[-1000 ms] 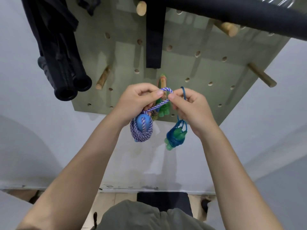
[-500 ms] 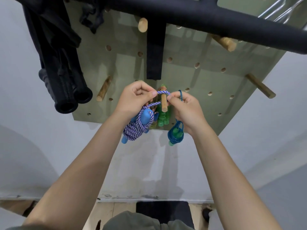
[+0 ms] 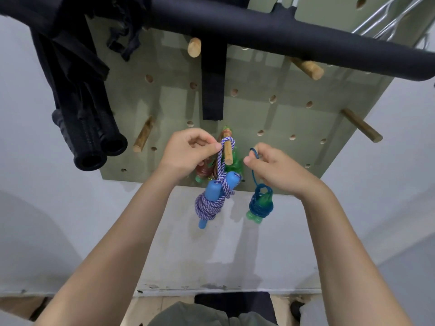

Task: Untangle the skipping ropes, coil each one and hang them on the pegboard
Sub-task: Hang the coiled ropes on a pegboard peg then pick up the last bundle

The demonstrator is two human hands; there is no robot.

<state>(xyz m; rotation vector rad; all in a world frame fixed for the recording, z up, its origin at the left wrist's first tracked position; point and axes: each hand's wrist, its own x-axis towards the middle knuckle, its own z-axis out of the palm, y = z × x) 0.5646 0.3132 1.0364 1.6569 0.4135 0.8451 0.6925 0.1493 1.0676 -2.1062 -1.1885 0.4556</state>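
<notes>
Left hand [image 3: 188, 152] pinching the loop of the purple-and-white rope [image 3: 215, 196] just left of the wooden peg [image 3: 227, 151], loop draped over the peg, coiled bundle with blue handles hanging below the hand against the pegboard [image 3: 282, 118]. Right hand [image 3: 274, 170] apart from the peg, fingers curled, thumb and forefinger pinching the thin loop of the blue rope [image 3: 260, 201]; its small coil with green handles dangling under the hand, just beside the purple bundle, not touching it
</notes>
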